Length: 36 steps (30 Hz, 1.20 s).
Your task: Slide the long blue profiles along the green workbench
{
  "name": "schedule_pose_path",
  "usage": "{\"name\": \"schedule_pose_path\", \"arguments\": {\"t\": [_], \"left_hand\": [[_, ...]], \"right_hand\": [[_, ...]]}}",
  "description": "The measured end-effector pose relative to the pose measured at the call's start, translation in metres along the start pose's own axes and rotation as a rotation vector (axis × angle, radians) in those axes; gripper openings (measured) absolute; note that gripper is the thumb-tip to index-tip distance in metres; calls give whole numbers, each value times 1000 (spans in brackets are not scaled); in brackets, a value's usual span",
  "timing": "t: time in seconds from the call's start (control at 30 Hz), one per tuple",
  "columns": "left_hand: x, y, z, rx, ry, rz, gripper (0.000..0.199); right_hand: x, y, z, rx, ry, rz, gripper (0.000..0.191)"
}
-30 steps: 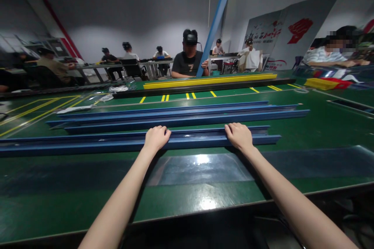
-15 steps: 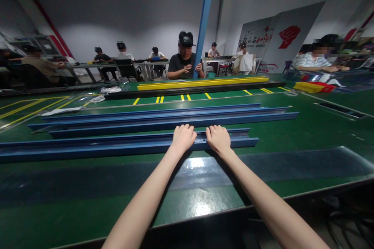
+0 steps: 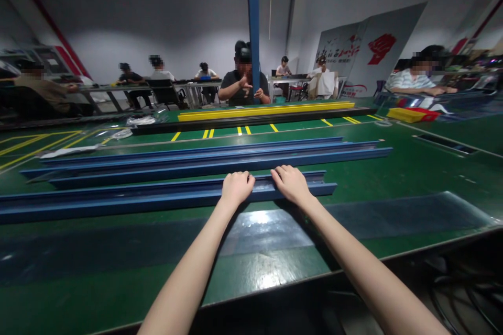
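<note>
The person's 2 forearms reach forward from the bottom of the view and slant inward, with the elbows wider apart than the wrists. The left hand (image 3: 238, 187) lies palm down on the nearest long blue open-topped channel (image 3: 129, 201), its fingers together and curled over the far side. The right hand (image 3: 291, 183) takes the same channel nearer its right end, knuckles up and fingers bent over in the same way. The 2 hands are near each other but apart, each closed on the channel, with a short bare stretch between them.

This channel lies flat across the green tabletop (image 3: 365, 172), running out of view at the left. Just behind it lie more long blue channels (image 3: 220, 164), roughly parallel. On the near side, a wide clear plastic strip (image 3: 408, 215) lies flat, passing under the forearms and reflecting the ceiling light.

Farther back are a long yellow channel (image 3: 267, 111) and a long black bar (image 3: 236, 121), near short yellow tape marks (image 3: 274, 128). Across the table, a person in a dark top (image 3: 231, 89) holds a tall blue bar (image 3: 254, 26) almost upright in 1 hand; the other hand is raised beside it.
</note>
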State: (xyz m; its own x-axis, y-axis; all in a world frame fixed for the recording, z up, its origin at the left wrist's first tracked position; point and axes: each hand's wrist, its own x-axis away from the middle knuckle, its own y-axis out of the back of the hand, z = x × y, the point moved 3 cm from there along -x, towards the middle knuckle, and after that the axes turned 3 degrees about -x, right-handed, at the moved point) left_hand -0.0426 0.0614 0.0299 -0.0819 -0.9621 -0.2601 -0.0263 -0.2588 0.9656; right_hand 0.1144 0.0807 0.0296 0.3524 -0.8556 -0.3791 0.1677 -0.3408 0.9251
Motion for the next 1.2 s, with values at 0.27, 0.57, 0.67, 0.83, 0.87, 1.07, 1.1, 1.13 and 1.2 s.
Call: {"name": "schedule_pose_path", "arguments": {"t": [0.27, 0.57, 0.67, 0.83, 0.87, 1.07, 1.1, 1.13, 1.2], "left_hand": [[2, -2, -3, -37, 26, -35, 38], [5, -4, -3, -39, 14, -87, 39], [6, -4, -4, -58, 5, -95, 39], [8, -4, -4, -77, -2, -117, 40], [8, -4, -4, -79, -3, -119, 39], [10, -4, -4, -101, -22, -118, 39], [10, -4, -4, -106, -27, -120, 40], [11, -4, -4, -111, -32, -123, 40], [12, -3, -4, -117, -45, -125, 40]], "right_hand": [[8, -2, -37, 52, -151, -6, 46], [12, -2, -36, 49, -130, -83, 41], [13, -3, -38, 36, -89, -56, 40], [17, -3, -40, -5, -37, -66, 40], [18, -3, -40, -18, -24, -74, 39], [24, -5, -42, -66, 20, -136, 35], [25, -6, -43, -71, 19, -145, 35], [26, -6, -43, -75, 18, -154, 35], [27, -7, -44, -85, 19, -164, 34]]}}
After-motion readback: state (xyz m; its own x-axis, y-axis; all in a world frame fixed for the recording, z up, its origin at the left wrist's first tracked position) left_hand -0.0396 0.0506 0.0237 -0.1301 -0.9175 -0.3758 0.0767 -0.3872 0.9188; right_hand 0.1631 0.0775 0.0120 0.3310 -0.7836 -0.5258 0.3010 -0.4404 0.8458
